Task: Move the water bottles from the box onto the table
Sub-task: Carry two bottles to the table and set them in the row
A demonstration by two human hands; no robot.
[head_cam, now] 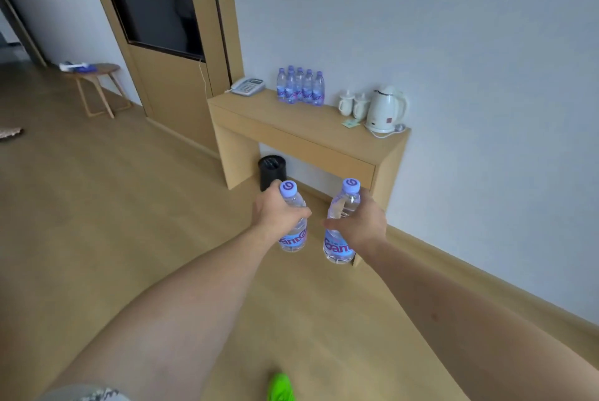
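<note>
Low in the frame's centre, left hand (275,211) clamps one bottle (293,222), right hand (359,222) another (340,225), both upright for setting down; table (259,109) above already bears a cluster of bottles (300,87); box unseen.

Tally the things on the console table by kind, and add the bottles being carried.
Water bottles on the table: 6
Water bottles in hand: 2
Cups: 2
Kettle: 1
Telephone: 1
Card: 1
Total: 13

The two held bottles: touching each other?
Apart. The head view shows bare floor between the left hand's bottle and the right hand's bottle along their whole height.
</note>
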